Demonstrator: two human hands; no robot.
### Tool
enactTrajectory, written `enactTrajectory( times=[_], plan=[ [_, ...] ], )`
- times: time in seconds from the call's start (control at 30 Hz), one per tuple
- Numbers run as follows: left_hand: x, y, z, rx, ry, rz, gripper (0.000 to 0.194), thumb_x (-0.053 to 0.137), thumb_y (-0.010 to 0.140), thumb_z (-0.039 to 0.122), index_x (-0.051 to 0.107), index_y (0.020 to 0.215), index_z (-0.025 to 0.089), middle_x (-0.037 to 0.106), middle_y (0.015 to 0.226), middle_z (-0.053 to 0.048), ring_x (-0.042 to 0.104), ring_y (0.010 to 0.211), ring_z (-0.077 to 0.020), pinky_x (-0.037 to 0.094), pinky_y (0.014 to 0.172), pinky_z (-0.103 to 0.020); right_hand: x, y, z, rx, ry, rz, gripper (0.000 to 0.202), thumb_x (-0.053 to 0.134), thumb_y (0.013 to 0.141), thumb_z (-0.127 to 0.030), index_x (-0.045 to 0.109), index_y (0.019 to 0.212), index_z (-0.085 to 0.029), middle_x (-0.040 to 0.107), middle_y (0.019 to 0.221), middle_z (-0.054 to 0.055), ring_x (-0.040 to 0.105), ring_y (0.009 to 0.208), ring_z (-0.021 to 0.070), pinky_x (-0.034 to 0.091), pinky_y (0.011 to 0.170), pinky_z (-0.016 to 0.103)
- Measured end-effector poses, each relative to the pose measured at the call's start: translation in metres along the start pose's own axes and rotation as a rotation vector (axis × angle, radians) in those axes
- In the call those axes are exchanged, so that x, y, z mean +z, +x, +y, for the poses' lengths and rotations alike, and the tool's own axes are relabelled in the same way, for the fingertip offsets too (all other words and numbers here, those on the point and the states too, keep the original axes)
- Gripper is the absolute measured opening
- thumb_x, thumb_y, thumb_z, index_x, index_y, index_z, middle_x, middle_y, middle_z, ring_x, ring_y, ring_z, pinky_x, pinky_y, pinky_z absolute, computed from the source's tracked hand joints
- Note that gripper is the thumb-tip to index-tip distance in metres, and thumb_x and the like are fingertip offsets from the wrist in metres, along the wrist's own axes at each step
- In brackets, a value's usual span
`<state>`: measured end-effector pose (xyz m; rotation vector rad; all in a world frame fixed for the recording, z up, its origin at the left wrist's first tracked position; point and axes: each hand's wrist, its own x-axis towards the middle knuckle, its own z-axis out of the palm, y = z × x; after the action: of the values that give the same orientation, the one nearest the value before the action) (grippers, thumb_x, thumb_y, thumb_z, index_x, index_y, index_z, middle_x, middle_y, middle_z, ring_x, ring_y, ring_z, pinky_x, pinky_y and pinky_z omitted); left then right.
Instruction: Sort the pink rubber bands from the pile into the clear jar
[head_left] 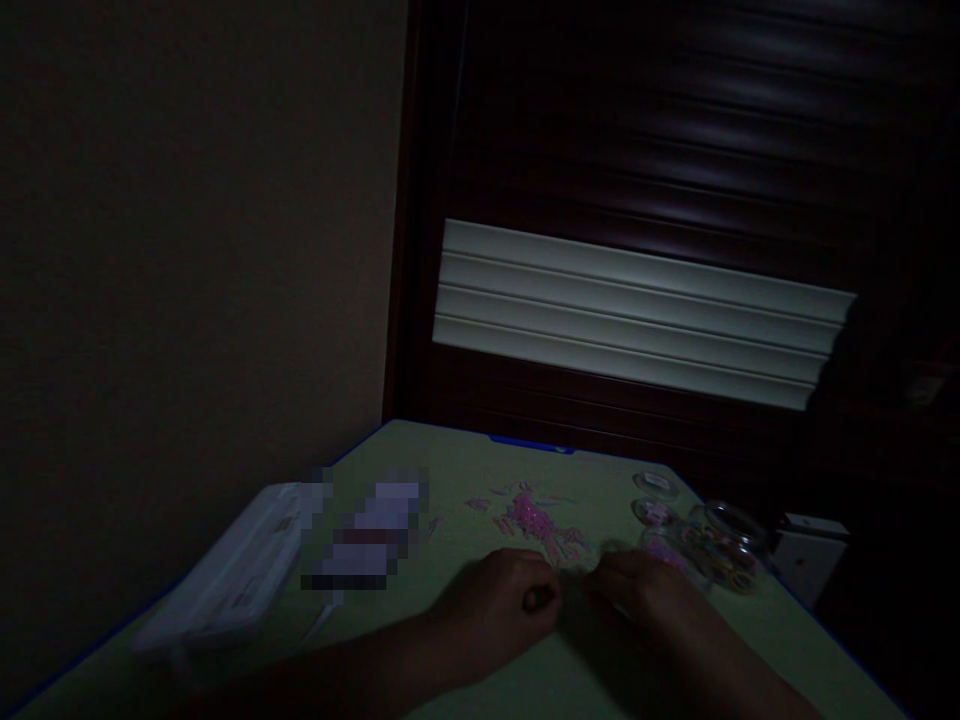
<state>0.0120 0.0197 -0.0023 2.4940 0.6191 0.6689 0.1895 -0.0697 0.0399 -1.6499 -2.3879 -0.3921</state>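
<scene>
My left hand (511,602) is over the near middle of the table, its fingers curled round into a pinch. Whatever sits between those fingertips is too small and dark to make out. Just to the right, a small gap away, my right hand (637,588) has its fingers pressed together and pointing left; it is slightly blurred, and what it pinches cannot be seen. Beyond both hands lies a loose pile of small pink pieces (534,520), with thin strips scattered round it. Close to my right hand is a clear container with pink-purple pieces (663,550).
A clear jar of colourful rings (724,550) stands at the right, with small round containers (654,512) beside it. On the left are a white plastic case (225,575) and a pixelated flat object (367,530). The green table (450,460) meets a wall and dark slatted panel.
</scene>
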Motion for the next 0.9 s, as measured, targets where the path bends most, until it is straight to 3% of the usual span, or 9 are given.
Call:
enactTrajectory(
  times=[0.23,0.4,0.5,0.63,0.73,0.9],
  plan=[
    [-0.001,-0.001,-0.001,0.005,-0.001,0.015,0.012,0.053,0.078,0.021,0.065,0.076,0.019,0.058,0.071,0.003,0.051,0.064,-0.01,0.033,0.057,-0.019,-0.003,-0.006,0.007,0.056,-0.08,0.023,0.021,0.053,0.078,-0.001,0.064,0.074,-0.019,0.063,0.071,0.001,0.058,0.065,0.0135,0.034,0.058,0.022],
    [-0.001,-0.001,-0.001,0.019,-0.004,0.01,0.013,0.051,0.078,0.02,0.064,0.077,0.018,0.058,0.072,0.002,0.052,0.064,-0.0103,0.034,0.058,-0.019,-0.018,-0.01,0.016,0.145,-0.225,0.029,0.02,0.052,0.079,-0.003,0.063,0.075,-0.018,0.064,0.073,0.003,0.06,0.068,0.0179,0.039,0.064,0.027],
    [0.0,-0.001,-0.002,0.01,-0.005,0.011,0.013,0.051,0.077,0.019,0.064,0.076,0.019,0.059,0.072,0.003,0.052,0.064,-0.0102,0.035,0.059,-0.019,-0.03,-0.012,0.02,0.236,-0.315,0.001,0.022,0.049,0.079,-0.003,0.064,0.085,-0.018,0.067,0.085,0.007,0.062,0.079,0.0222,0.042,0.069,0.031],
    [-0.001,-0.001,-0.002,-0.001,-0.013,0.015,0.013,0.051,0.077,0.018,0.064,0.075,0.019,0.059,0.073,0.002,0.052,0.065,-0.0103,0.035,0.058,-0.018,-0.037,-0.015,0.024,0.487,-0.396,-0.027,0.032,0.043,0.081,-0.001,0.063,0.102,-0.016,0.067,0.1,0.012,0.063,0.088,0.0248,0.043,0.072,0.034],
    [-0.002,-0.001,-0.002,-0.007,-0.018,0.011,0.013,0.051,0.076,0.018,0.064,0.075,0.019,0.06,0.073,0.002,0.053,0.066,-0.0104,0.035,0.058,-0.018,-0.037,-0.019,0.03,0.606,-0.394,-0.057,0.031,0.043,0.079,-0.001,0.063,0.095,-0.016,0.068,0.093,0.01,0.064,0.081,0.0243,0.043,0.065,0.032],
    [-0.003,-0.002,0.0,-0.006,-0.022,-0.001,0.014,0.051,0.077,0.019,0.065,0.076,0.019,0.059,0.073,0.002,0.052,0.065,-0.0103,0.035,0.058,-0.018,-0.034,-0.027,0.038,0.661,-0.362,-0.011,0.027,0.041,0.077,0.0,0.062,0.084,-0.015,0.068,0.078,0.012,0.065,0.069,0.0256,0.04,0.056,0.032]
  ],
)
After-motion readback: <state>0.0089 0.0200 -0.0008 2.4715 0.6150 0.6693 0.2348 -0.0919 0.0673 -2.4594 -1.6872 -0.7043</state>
